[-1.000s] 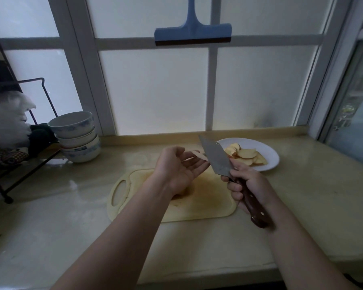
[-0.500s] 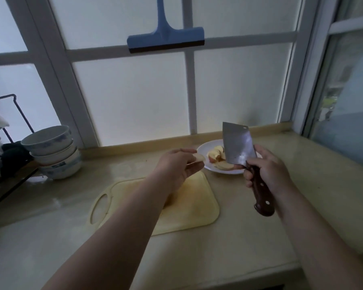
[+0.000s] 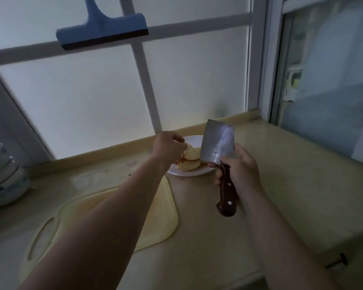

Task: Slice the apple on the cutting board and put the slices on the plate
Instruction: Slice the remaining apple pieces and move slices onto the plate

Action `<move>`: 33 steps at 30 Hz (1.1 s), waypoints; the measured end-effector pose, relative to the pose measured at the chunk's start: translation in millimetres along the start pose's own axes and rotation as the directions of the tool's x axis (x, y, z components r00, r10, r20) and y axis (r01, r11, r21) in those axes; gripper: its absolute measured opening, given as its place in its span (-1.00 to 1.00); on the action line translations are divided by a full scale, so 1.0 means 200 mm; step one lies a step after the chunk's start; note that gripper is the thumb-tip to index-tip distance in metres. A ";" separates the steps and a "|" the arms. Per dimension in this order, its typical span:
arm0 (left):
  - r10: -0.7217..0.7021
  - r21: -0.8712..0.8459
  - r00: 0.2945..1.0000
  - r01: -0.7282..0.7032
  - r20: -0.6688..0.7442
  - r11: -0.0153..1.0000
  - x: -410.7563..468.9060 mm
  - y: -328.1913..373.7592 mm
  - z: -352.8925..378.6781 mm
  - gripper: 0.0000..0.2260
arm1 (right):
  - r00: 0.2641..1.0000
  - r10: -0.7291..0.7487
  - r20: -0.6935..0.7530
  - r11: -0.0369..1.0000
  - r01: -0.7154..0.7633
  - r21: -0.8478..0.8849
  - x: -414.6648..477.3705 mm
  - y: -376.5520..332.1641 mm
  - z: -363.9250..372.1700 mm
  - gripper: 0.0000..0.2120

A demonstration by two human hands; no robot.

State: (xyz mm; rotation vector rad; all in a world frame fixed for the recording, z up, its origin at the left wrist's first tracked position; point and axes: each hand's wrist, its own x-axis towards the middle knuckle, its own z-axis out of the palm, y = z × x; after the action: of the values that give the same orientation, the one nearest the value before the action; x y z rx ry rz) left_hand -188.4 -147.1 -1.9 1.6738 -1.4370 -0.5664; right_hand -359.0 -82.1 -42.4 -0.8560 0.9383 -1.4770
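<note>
The left hand (image 3: 169,146) is reaching over the white plate (image 3: 189,173), which is sitting near the back edge of the counter (image 3: 291,185). Its fingers are pinching a pale apple slice (image 3: 189,147) and holding it just above the pile of apple slices (image 3: 190,162) lying on the plate. The right hand (image 3: 241,170) is wrapping tight around the dark wooden handle of a big cleaver (image 3: 217,146). The flat blade is pointing up and hiding part of the plate.

The yellow cutting board (image 3: 166,222) is lying nearer the front edge of the counter, just beside the plate. The left arm is covering a lot of it. The part that is showing has no apple on it, but I cannot tell what is under the arm.

It looks like the job is nearly done. Many slices are on the plate, and this one is about to join them. If any apple is hiding under the arm, it is waiting to be cut or moved.

A stack of bowls (image 3: 2,174) is sitting at the left edge, and a blue squeegee (image 3: 102,31) is hanging on the window. I am not seeing any words or labels that can be read.
</note>
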 end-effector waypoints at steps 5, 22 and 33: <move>0.056 0.196 0.998 -0.062 0.038 0.979 0.08 -0.03 0.05 -0.92 | 1.000 -0.002 0.009 1.000 0.002 0.009 0.00 0.00 -0.01 -0.61; 0.133 0.216 0.987 -0.149 0.086 0.965 -0.05 -0.19 -0.35 -0.79 | 0.994 0.054 0.092 0.936 -0.018 -0.351 -0.08 0.04 0.08 -0.38; 0.049 0.398 0.951 -0.174 0.306 0.901 -0.57 -0.63 -0.87 -0.62 | 0.935 0.196 0.297 0.794 0.026 -0.607 -0.33 0.15 0.39 -0.45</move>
State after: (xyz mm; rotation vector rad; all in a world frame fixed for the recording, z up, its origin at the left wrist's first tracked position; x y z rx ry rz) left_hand -6.9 12.2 -29.1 1.8761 -1.9692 -0.4713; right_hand -268.7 -26.1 -37.4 -1.4677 1.1774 -0.8876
